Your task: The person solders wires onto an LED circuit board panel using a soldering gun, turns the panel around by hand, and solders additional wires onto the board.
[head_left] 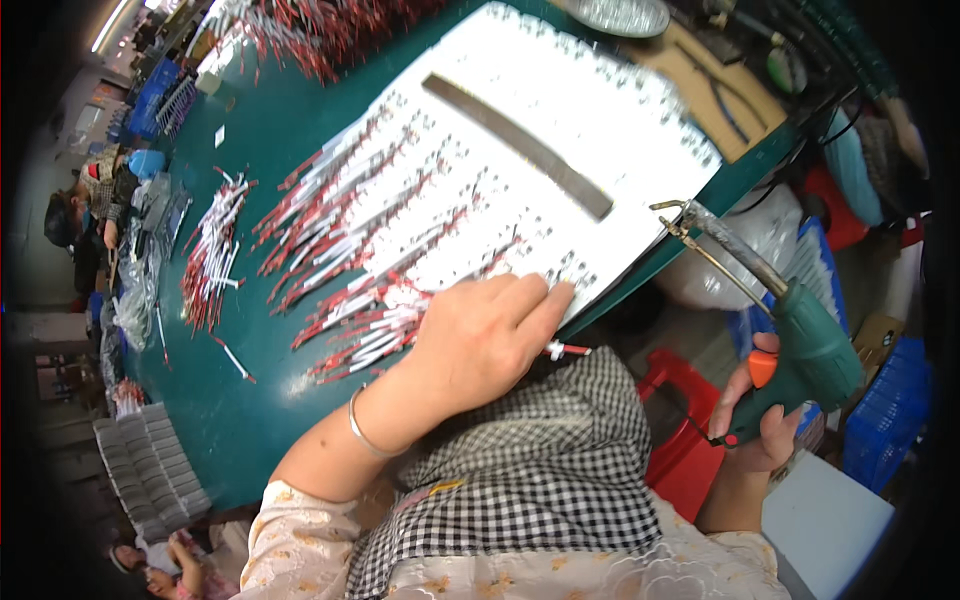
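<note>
My right hand (765,440) grips a green soldering gun (815,350) with an orange trigger. Its metal barrel and a thin brass tube point toward the right edge of a white board (640,110). Rows of small dark parts and red-and-white wires (350,215) cover the board's surface. A brown metal bar (520,145) lies across it. My left hand (490,335), with a bracelet at the wrist, rests on the board's near edge, its fingers curled. From beneath those fingers a short red-and-white wire (570,350) sticks out; the thumb is hidden.
Loose wires (212,255) lie on the green table (255,430), with a red bundle (320,35) at the far side. Pliers (725,105) rest on a brown board. A red stool (680,465) and blue crates (890,410) stand right. Other people (100,190) sit left.
</note>
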The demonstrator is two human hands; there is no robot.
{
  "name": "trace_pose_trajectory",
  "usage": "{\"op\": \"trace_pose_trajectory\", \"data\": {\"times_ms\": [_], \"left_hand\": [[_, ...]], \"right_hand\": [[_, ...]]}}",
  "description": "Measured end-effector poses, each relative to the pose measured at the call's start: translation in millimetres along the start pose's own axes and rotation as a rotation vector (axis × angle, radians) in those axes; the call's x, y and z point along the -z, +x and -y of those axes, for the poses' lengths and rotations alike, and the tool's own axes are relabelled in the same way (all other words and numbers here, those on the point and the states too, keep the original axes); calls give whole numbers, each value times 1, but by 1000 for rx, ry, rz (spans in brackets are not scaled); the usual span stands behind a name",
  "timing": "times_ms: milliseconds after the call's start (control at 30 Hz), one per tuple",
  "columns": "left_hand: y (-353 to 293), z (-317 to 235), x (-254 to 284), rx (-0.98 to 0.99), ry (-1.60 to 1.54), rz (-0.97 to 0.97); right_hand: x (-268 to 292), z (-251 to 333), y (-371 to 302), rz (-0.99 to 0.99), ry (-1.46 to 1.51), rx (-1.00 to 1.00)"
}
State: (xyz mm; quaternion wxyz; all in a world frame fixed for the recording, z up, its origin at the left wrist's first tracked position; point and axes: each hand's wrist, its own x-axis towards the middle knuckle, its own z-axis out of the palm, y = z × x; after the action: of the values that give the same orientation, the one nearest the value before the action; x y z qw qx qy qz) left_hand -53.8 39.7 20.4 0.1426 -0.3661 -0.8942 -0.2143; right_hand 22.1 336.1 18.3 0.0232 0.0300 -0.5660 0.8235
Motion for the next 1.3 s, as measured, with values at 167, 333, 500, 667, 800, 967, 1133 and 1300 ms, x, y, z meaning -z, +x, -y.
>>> {"op": "trace_pose_trajectory", "data": {"times_ms": [167,333,500,667,800,967,1133,1300], "left_hand": [[-5,-12,24,35,93,42],[-23,-22,60,185,246,101],[-39,-19,92,339,355,77],[-129,8,145,707,430,-231],[-205,39,176,977,710,-410],[-269,46,172,1185,689,-361],[-279,54,164,1265,527,-347],[-272,90,164,1129,270,-116]], "right_hand": [[0,12,43,10,59,114],[-13,26,121,144,191,329],[-11,6,240,-164,-294,125],[3,-8,254,-118,-44,-45],[121,-26,292,82,121,-95],[168,-31,320,-16,244,-190],[159,-38,339,28,401,-236],[173,-30,346,216,400,-371]]}}
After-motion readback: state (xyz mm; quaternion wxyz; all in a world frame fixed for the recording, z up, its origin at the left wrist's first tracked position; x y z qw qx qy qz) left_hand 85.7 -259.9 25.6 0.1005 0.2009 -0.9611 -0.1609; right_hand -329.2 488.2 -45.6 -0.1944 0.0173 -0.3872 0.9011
